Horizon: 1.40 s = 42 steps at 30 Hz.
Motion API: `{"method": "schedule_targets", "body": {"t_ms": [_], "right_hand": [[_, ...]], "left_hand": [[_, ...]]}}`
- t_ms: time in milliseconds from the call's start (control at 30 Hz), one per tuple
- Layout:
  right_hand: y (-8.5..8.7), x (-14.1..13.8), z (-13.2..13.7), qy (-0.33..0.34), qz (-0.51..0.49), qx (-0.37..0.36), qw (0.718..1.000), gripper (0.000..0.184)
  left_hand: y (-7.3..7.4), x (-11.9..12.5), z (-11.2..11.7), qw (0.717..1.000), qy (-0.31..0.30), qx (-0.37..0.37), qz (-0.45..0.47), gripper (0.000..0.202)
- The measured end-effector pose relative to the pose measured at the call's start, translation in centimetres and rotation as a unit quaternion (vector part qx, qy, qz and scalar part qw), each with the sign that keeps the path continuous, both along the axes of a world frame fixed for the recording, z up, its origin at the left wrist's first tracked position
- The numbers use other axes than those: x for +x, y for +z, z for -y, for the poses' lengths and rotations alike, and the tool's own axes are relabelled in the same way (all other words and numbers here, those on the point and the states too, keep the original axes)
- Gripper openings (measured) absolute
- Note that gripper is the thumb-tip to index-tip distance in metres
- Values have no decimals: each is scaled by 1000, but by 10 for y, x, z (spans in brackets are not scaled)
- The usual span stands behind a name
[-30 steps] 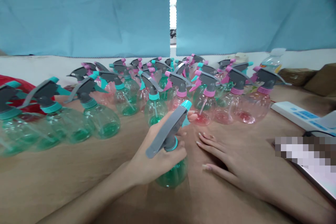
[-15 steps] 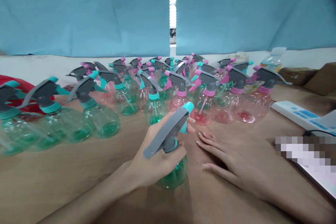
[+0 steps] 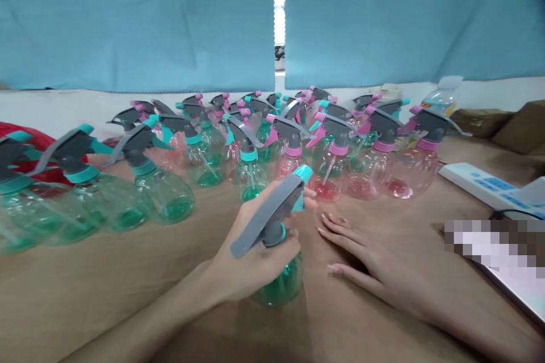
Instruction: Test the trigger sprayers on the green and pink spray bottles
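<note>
My left hand (image 3: 251,255) is wrapped round the neck of a green spray bottle (image 3: 281,286) with a grey head and turquoise nozzle. The bottle is upright at the table's middle, its neck partly hidden by my thumb and fingers. To its right, my right hand (image 3: 366,261) lies flat on the brown tabletop (image 3: 179,300), fingers stretched out and holding nothing. Behind my left hand stands another green spray bottle (image 3: 251,176). A pink spray bottle (image 3: 330,181) is just beyond my right fingertips.
Several green spray bottles (image 3: 166,198) line the left side, and more pink and green ones crowd the back. On the right are a white power strip (image 3: 468,178), a pixelated flat device (image 3: 506,272), a clear drink bottle (image 3: 443,99) and brown boxes (image 3: 522,130). Blue curtains (image 3: 136,22) hang behind.
Almost nothing differs. The view has shifted very slightly, while my left hand keeps its hold on the green spray bottle and my right hand stays flat on the table.
</note>
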State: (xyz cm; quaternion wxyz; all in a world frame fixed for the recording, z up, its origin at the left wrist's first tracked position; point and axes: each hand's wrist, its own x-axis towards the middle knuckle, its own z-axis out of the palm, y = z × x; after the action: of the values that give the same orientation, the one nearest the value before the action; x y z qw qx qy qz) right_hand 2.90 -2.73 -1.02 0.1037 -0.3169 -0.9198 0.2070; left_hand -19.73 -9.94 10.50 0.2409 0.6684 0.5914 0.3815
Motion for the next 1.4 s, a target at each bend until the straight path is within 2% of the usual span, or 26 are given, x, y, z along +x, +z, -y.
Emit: {"method": "schedule_targets", "body": {"t_ms": [200, 367, 633, 1167, 1400], "right_hand": [[-1, 0, 0, 1, 2, 8, 1000, 64], [-1, 0, 0, 2, -3, 9, 1000, 64], [-3, 0, 0, 2, -21, 17, 1000, 61], [1, -1, 0, 11, 6, 21, 1000, 65], [2, 0, 0, 5, 3, 10, 1000, 64]], "left_hand": [[-7, 0, -2, 998, -41, 7, 40, 32], [-13, -1, -3, 998, -28, 28, 44, 23], [-12, 1, -1, 997, -34, 31, 54, 24], [-10, 2, -1, 997, -30, 50, 59, 28], [-11, 0, -3, 998, -22, 59, 14, 14]]}}
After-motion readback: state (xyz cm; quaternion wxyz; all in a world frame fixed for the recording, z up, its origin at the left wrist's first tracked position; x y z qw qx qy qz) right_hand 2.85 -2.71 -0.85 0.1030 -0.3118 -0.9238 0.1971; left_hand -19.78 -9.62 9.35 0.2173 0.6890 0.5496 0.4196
